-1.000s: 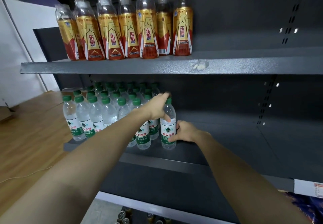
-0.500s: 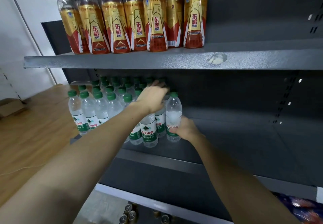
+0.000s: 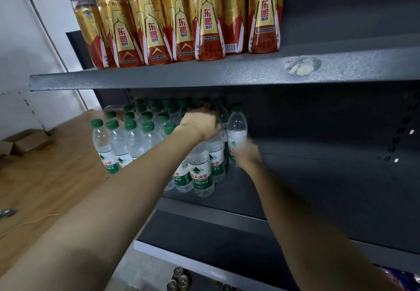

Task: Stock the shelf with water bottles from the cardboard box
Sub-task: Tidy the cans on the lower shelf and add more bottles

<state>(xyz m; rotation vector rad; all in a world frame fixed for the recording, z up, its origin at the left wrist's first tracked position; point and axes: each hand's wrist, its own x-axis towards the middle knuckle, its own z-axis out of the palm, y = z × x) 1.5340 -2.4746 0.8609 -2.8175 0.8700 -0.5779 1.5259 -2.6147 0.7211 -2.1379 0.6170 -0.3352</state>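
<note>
My right hand grips the end bottle low on its body; it stands upright on the middle shelf, rightmost of the water bottles. My left hand is curled over a bottle top just beside it; the fingers are hidden, so I cannot tell the grasp.

Straight above the grip: a row of gold-and-red drink bottles, upright, shoulder to shoulder, clear at the necks. Up and to the right of the grip: a pale worn patch on grey metal. Far left of the grip: a white wall. Below-left: wooden floor with a thin pale cable across it. Well beneath the grip: can tops, dim.
</note>
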